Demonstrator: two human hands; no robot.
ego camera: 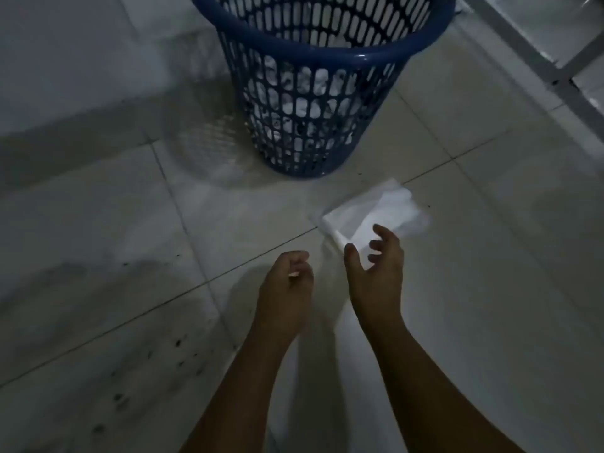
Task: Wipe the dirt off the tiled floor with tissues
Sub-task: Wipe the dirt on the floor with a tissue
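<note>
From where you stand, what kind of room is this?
Probably an indoor utility or washing area in a home, though I can't be sure. The floor is pale glazed tile speckled with dirt, a blue plastic basket holds crumpled white tissues, and a loose tissue lies nearby.

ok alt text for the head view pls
A right hand, fingers spread, reaches toward a white tissue on a dirt-specked tiled floor, the left hand loosely curled beside it. A blue basket holding crumpled tissues stands beyond.
</note>
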